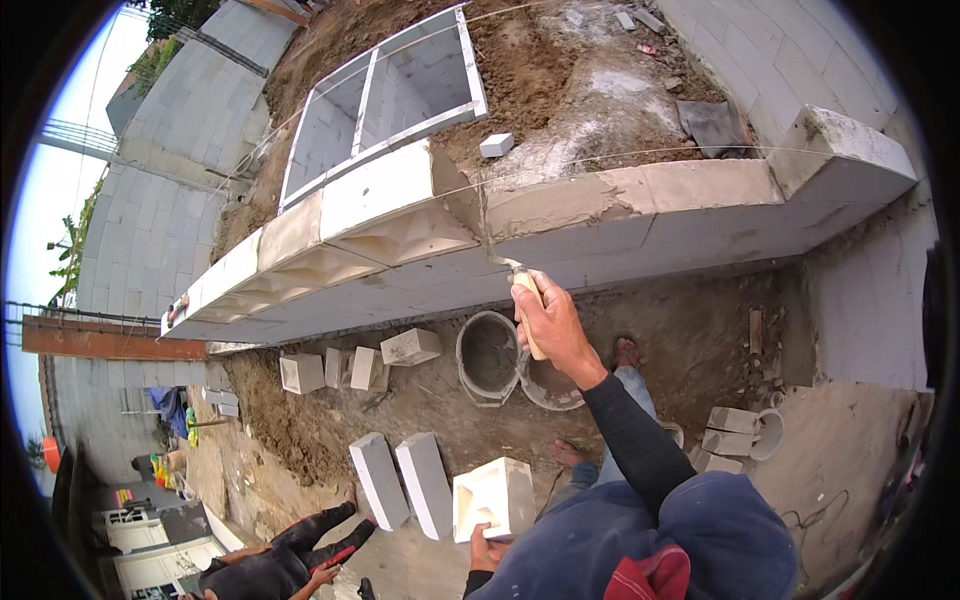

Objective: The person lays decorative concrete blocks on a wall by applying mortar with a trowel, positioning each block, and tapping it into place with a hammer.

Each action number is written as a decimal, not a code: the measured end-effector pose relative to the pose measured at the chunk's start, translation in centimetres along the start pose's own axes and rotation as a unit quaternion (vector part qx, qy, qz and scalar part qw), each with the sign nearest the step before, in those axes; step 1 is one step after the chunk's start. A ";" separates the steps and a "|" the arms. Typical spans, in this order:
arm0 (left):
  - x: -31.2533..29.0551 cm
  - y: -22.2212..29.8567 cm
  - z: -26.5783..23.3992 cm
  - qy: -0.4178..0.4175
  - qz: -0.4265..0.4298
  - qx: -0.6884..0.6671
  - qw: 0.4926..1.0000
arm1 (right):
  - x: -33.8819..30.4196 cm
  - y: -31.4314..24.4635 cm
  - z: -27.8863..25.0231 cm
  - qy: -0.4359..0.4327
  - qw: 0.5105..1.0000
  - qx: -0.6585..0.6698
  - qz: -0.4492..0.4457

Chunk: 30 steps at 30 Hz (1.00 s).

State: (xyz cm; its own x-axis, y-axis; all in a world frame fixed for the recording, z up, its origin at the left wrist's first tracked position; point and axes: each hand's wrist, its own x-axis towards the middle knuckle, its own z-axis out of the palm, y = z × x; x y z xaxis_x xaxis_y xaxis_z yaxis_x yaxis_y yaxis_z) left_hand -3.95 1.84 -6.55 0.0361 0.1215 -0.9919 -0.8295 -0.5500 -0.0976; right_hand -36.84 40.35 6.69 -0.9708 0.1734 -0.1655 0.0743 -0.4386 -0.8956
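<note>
My right hand (560,330) is closed around the pale wooden handle of a trowel (532,290). Its blade reaches the low block wall (590,232), beside the exposed end of the last cream block (385,198) in the top course. Grey mortar (560,205) covers the wall's top just to the right of that block. Down by my body, my left hand (486,550) grips the lower edge of a loose cream block (510,495) with a recessed face. Part of this hand is hidden by the block and my clothing.
A taut string (600,158) runs along the wall. Below it stand two round buckets (461,350), one holding grey mortar. Several loose blocks (410,347) and two long grey blocks (425,485) lie on the dirt. Another person (275,560) in dark clothes is at lower left.
</note>
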 end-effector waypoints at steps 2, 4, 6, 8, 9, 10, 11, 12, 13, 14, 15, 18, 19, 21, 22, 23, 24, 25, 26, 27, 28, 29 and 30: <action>-0.2 0.0 0.2 0.047 0.013 0.005 0.999 | 3.7 -0.1 0.4 0.050 0.998 -0.045 -0.013; -0.5 -0.3 0.2 0.051 0.010 0.020 0.998 | 6.4 0.0 0.9 0.037 0.992 -0.108 -0.049; -0.8 -0.7 0.0 0.029 0.029 0.011 0.999 | 7.5 0.5 1.4 0.039 0.982 -0.163 -0.085; -1.0 -0.9 -0.3 0.012 0.036 -0.004 0.999 | 6.3 1.1 1.3 0.053 0.968 -0.210 -0.126; -1.0 -1.0 -0.4 0.004 0.035 -0.017 0.999 | 5.2 1.4 1.2 0.046 0.965 -0.223 -0.128; -1.0 -0.9 -0.6 0.005 0.025 -0.038 0.999 | 4.0 1.6 0.7 0.039 0.962 -0.235 -0.130; -1.0 -0.9 -0.7 0.008 0.043 -0.020 0.999 | 2.8 2.0 0.1 0.032 0.959 -0.247 -0.133; -1.0 -0.8 -0.7 0.019 0.052 -0.010 0.998 | 1.0 2.3 -0.8 0.021 0.965 -0.237 -0.113; -1.0 -0.7 -0.8 0.030 0.062 -0.001 0.998 | -0.9 2.5 -1.5 0.010 0.970 -0.226 -0.094; -0.9 -0.5 -0.8 0.009 0.046 0.009 0.999 | -1.9 2.7 -2.0 -0.002 0.974 -0.214 -0.075; -0.9 -0.3 -0.9 -0.012 0.027 0.018 0.999 | -2.4 2.8 -2.2 0.015 0.979 -0.195 -0.058; -0.6 -0.5 -1.4 0.015 0.034 0.019 0.999 | -0.9 2.0 -1.5 0.050 0.988 -0.145 -0.028; -0.5 -0.5 -1.8 -0.002 0.012 -0.001 1.000 | 1.3 1.3 -0.8 0.055 0.989 -0.133 -0.039; -0.1 -0.8 -2.8 -0.033 0.047 0.004 0.998 | 4.3 -0.1 0.5 0.047 0.990 -0.120 -0.049; 0.2 -0.9 -3.4 -0.068 0.046 -0.003 0.997 | 5.0 -0.7 0.9 0.032 0.991 -0.119 -0.049; 0.5 -1.3 -4.0 -0.073 0.093 0.043 0.992 | 5.0 -1.0 1.1 0.005 0.992 -0.103 -0.071; 0.9 -1.8 -4.6 -0.079 0.137 0.089 0.983 | 4.4 -1.0 1.1 0.006 0.989 -0.143 -0.046; 1.6 -2.2 -5.0 -0.042 0.171 0.127 0.976 | 3.0 -0.8 0.6 -0.004 0.984 -0.170 -0.046; 2.1 -2.5 -5.3 -0.067 0.203 0.107 0.971 | 1.2 -0.3 -0.1 -0.009 0.979 -0.204 -0.028; 2.7 -2.9 -5.4 -0.044 0.224 0.080 0.970 | -0.9 0.5 -0.8 -0.026 0.987 -0.156 -0.014; 3.0 -2.8 -5.7 -0.106 0.214 0.048 0.970 | -2.7 1.3 -1.5 -0.026 0.991 -0.125 0.032; 3.3 -2.7 -5.8 -0.107 0.209 0.057 0.970 | -3.6 2.0 -2.0 -0.017 0.990 -0.112 0.087; 3.4 -2.6 -5.7 -0.102 0.171 0.000 0.980 | -3.5 2.7 -2.3 -0.014 0.996 -0.066 0.063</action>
State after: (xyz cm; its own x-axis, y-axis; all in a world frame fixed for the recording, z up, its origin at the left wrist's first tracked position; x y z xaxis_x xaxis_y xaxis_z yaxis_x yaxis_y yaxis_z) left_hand 1.51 -1.05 -10.11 -0.3563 0.0930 -0.9297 -0.7732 -0.5880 0.2375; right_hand -32.75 40.63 3.93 -0.9579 0.0980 -0.2699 0.2238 -0.3345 -0.9154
